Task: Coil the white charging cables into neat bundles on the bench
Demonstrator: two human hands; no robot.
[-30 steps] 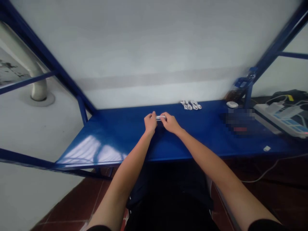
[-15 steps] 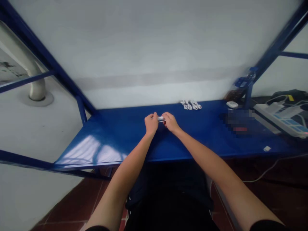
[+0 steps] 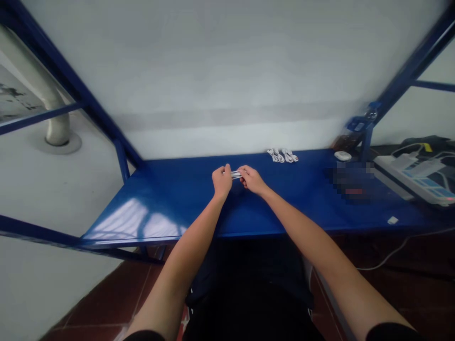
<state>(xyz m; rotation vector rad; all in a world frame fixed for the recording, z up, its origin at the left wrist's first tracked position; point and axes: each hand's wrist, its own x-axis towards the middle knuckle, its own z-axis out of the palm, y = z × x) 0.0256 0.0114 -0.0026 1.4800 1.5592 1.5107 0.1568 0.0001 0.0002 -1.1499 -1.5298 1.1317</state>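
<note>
White cable (image 3: 236, 175) in a small bunch runs side to side, just as near to the left hand (image 3: 222, 182) as to the right hand (image 3: 252, 180), each curled closed around one end, over the blue table (image 3: 177, 189).

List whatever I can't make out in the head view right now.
All in the head view:
The ends of the white bundle: hidden by the left hand and right hand gripping it.
The dark item on the table: masked by pixel blocks.
The small white piece near the table's front edge: too small to identify.
The upper pipe: cut off by the left picture edge.
</note>
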